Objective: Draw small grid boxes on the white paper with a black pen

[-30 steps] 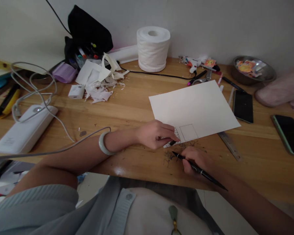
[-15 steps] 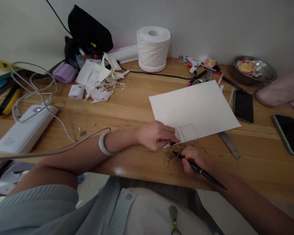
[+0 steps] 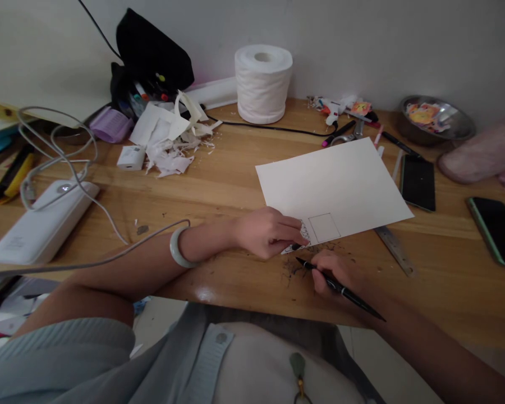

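Note:
A white sheet of paper (image 3: 336,179) lies at a slant on the wooden table, with a drawn square and curly black marks along its lower left edge. My left hand (image 3: 267,233) rests on that lower left corner with its fingers curled in. A small black thing shows at its fingertips, too small to name. Just below the paper's edge, my right hand (image 3: 332,272) is closed around a black pen (image 3: 353,302) with a silver band. The pen's tip points left, over dark scribbles on the wood and apart from the paper.
A metal ruler (image 3: 395,252) sticks out under the paper. To the right are two phones (image 3: 418,182) and a metal bowl (image 3: 446,134). A white roll (image 3: 263,90), paper scraps (image 3: 170,146) and a pencil case (image 3: 151,62) stand behind. A cabled power bank (image 3: 42,224) lies left.
The pen's rear end has shifted very slightly up and left in my right hand. My left hand and the paper stay in place.

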Available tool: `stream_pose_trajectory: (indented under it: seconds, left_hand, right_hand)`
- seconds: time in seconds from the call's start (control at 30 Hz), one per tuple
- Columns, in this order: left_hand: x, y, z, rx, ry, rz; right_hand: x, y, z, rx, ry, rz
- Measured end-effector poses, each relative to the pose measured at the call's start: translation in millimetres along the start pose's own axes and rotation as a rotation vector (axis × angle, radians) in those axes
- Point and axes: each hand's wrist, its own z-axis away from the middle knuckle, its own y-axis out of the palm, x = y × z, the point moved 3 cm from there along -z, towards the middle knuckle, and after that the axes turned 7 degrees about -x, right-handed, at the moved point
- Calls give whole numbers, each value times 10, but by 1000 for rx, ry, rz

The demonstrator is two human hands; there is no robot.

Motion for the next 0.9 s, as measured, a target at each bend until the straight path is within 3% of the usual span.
stream_pose_trajectory:
  seconds: [0.3,0.4,0.57,0.73,0.9]
  left_hand:
    - [-20,0,4,39,97,-108]
    - [-11,-1,7,36,84,-86]
    - [9,18,16,74,39,-73]
    - [11,16,14,36,-19,-34]
    - [-3,17,9,25,-24,-4]
  right_hand:
    - [18,-7,-21,7,-33,16]
    - [27,-12,-42,-19,-33,18]
    - [-14,11,-37,46,5,38]
    - [-14,24,-21,78,42,57]
    - [-14,52,11,70,-26,57]
